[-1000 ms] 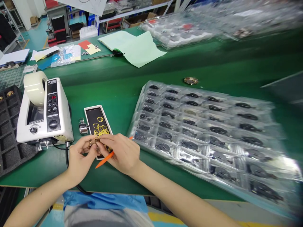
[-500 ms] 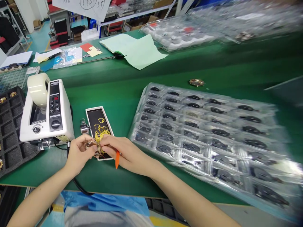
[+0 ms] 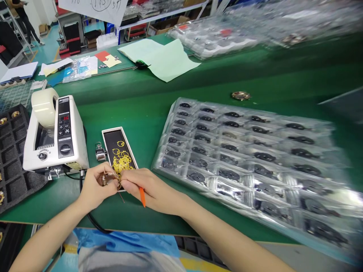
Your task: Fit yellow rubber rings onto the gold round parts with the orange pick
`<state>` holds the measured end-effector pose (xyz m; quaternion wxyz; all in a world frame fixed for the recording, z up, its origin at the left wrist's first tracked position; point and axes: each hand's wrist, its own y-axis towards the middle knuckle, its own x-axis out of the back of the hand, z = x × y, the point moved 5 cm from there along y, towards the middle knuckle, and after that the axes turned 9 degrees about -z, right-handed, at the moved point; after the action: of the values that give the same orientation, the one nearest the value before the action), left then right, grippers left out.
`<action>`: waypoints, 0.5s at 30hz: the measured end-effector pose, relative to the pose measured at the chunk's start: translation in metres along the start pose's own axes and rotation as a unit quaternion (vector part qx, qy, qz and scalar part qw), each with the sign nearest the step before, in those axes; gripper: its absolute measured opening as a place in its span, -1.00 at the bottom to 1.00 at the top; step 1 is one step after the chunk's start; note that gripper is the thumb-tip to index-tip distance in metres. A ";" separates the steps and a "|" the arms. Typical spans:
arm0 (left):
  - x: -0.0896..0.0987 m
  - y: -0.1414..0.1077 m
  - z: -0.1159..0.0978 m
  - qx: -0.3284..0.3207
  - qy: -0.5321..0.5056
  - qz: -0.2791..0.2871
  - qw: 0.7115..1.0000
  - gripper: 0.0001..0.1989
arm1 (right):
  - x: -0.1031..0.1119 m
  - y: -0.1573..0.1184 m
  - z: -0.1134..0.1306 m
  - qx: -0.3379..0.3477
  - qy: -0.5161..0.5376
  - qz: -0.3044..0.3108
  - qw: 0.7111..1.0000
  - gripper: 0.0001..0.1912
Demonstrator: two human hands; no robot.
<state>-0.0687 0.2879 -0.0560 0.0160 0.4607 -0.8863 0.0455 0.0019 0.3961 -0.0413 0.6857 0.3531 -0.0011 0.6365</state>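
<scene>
My left hand [image 3: 96, 186] pinches a round copper-coloured metal part [image 3: 109, 178] between thumb and fingers, its rim facing up. My right hand [image 3: 147, 187] is closed on a slim orange tool [image 3: 142, 197]. The tool's pointed end sticks out below the palm; its working tip is hidden by the fingers, so its kind cannot be made out. Right fingertips meet the right edge of the round part. Below them hangs a thin reddish wire [image 3: 121, 198]. Just beyond both hands lies a white-rimmed black box [image 3: 109, 139] with a heap of yellow rings [image 3: 122, 162].
A white tape dispenser [image 3: 78, 128] stands left, beside a black foam tray [image 3: 17, 189] of gold parts. A metal tally counter [image 3: 100, 153] sits by the box. Clear plastic trays [image 3: 215, 151] of black parts fill the right. Farther back are another round part [image 3: 240, 95] and green paper [image 3: 170, 62].
The round part has tilted, showing more of its rim. My right hand has shifted slightly, and the orange end has swung a little. A person's legs now show at the far upper left.
</scene>
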 end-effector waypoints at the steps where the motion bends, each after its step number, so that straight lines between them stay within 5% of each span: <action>1: 0.000 0.000 0.000 0.004 -0.001 -0.002 1.000 -0.87 | 0.000 0.000 0.000 -0.007 0.008 0.004 1.000 -0.60; 8: 0.000 0.000 0.007 0.045 -0.040 -0.001 0.998 -0.85 | 0.004 -0.002 -0.001 0.016 -0.061 0.011 0.998 -0.76; 15: -0.002 0.001 0.004 0.043 -0.032 -0.009 0.999 -0.77 | 0.001 -0.001 -0.005 -0.023 -0.032 0.011 0.999 -0.65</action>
<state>-0.0682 0.2890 -0.0606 -0.0317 0.4697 -0.8796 0.0685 0.0013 0.3998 -0.0449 0.6857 0.3577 -0.0415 0.6325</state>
